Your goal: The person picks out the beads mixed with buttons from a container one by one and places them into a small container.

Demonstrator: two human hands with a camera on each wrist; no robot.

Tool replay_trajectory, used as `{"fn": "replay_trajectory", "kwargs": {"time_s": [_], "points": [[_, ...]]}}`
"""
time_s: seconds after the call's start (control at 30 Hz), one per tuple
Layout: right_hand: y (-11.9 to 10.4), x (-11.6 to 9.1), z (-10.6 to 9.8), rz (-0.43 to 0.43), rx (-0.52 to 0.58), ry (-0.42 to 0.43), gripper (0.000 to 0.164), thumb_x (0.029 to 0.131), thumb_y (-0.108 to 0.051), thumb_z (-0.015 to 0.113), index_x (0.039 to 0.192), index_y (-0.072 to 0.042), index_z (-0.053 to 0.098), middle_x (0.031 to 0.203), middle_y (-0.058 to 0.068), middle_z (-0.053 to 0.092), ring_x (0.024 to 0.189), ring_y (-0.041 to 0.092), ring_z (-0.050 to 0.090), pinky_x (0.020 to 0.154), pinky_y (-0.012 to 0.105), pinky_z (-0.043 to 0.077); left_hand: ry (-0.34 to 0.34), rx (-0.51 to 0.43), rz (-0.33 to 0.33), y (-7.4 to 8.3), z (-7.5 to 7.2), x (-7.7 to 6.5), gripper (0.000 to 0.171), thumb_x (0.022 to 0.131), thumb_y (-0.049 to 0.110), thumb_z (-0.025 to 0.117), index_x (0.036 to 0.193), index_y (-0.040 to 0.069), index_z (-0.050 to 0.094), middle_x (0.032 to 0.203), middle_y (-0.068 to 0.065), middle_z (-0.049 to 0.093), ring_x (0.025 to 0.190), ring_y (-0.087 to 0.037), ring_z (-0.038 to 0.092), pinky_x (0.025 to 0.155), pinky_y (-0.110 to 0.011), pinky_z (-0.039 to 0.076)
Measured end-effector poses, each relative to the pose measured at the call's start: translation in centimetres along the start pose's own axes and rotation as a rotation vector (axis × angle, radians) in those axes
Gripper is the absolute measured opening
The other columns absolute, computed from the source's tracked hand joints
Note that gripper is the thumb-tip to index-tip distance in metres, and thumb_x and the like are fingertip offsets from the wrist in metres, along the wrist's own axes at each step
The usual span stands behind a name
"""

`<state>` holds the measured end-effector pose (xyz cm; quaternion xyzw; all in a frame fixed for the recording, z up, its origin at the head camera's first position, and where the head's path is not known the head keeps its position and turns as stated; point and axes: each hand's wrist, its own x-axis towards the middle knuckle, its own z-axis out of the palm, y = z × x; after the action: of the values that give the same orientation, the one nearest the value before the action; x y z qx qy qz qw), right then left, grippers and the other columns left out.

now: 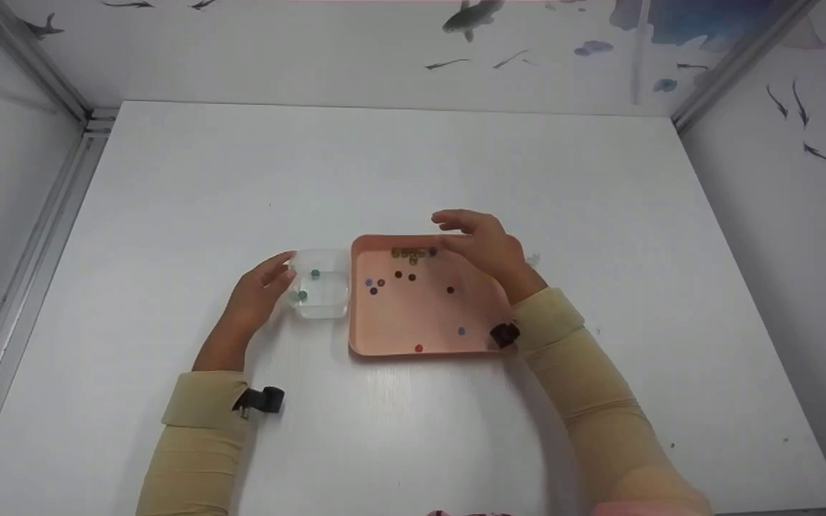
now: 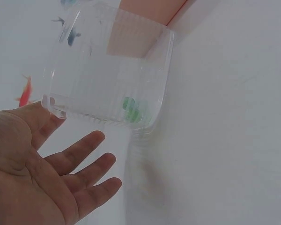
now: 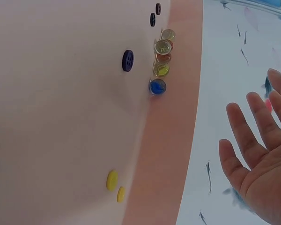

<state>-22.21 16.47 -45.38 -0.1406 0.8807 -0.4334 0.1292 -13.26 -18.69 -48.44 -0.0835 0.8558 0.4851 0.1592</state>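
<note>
My left hand (image 1: 259, 290) is at the left side of a clear plastic container (image 1: 328, 312), fingertips right at its rim. Its fingers are spread and loosely bent in the left wrist view. Small green pieces (image 2: 131, 110) lie inside the container. Over the far right part of a pink tray (image 1: 413, 322) hovers my right hand (image 1: 481, 244), holding nothing, its fingers extended. Along the tray's far wall sit several glass marbles (image 3: 162, 47), with a blue marble (image 3: 157, 86) at the end. A dark blue button (image 3: 127, 61) and two yellow buttons (image 3: 112, 180) are also in the tray.
More small pieces are scattered in the tray, including a red one (image 1: 419, 348) and a light blue one (image 1: 462, 331) near its front. The container stands against the tray's left side. My right forearm covers the tray's right end. Fish-printed walls (image 1: 355, 64) bound the white table (image 1: 241, 179).
</note>
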Motion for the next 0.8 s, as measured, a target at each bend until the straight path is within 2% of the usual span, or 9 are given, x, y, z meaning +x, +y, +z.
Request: {"fn": "replay_trajectory", "kwargs": {"time_s": [0.17, 0.47, 0.6, 0.8], "points": [[0.07, -0.18, 0.05, 0.015, -0.009, -0.003, 0.041, 0.093, -0.034, 0.066, 0.132, -0.023, 0.06, 0.131, -0.002, 0.061, 0.121, 0.018, 0.057, 0.099, 0.046, 0.046, -0.005, -0.009, -0.023, 0.09, 0.01, 0.0, 0.051, 0.104, 0.036, 0.044, 0.151, 0.02, 0.033, 0.152, -0.018, 0.036, 0.143, -0.038, 0.027, 0.112, -0.056, 0.028], [0.41, -0.23, 0.4, 0.043, 0.027, -0.025, 0.042, 0.091, -0.038, 0.067, 0.129, -0.023, 0.062, 0.129, 0.0, 0.062, 0.115, 0.015, 0.06, 0.095, 0.04, 0.049, -0.004, -0.005, -0.026, 0.06, 0.03, 0.13, 0.051, 0.104, 0.036, 0.043, 0.151, 0.019, 0.033, 0.151, -0.018, 0.037, 0.143, -0.039, 0.026, 0.112, -0.056, 0.027], [0.42, -0.14, 0.5, 0.056, 0.047, -0.04, 0.039, 0.091, -0.034, 0.068, 0.127, -0.021, 0.063, 0.126, -0.001, 0.063, 0.112, 0.014, 0.061, 0.092, 0.036, 0.051, -0.006, -0.008, -0.025, 0.11, 0.04, 0.07, 0.052, 0.104, 0.035, 0.043, 0.152, 0.019, 0.033, 0.151, -0.019, 0.036, 0.142, -0.039, 0.026, 0.112, -0.056, 0.027], [0.51, 0.06, 0.57, 0.05, 0.084, -0.051, 0.037, 0.092, -0.023, 0.067, 0.127, -0.012, 0.063, 0.124, 0.003, 0.064, 0.111, 0.017, 0.061, 0.09, 0.035, 0.053, -0.01, -0.017, -0.023, 0.08, -0.03, 0.02, 0.052, 0.104, 0.036, 0.043, 0.152, 0.019, 0.033, 0.152, -0.018, 0.036, 0.143, -0.039, 0.026, 0.113, -0.056, 0.026]]}}
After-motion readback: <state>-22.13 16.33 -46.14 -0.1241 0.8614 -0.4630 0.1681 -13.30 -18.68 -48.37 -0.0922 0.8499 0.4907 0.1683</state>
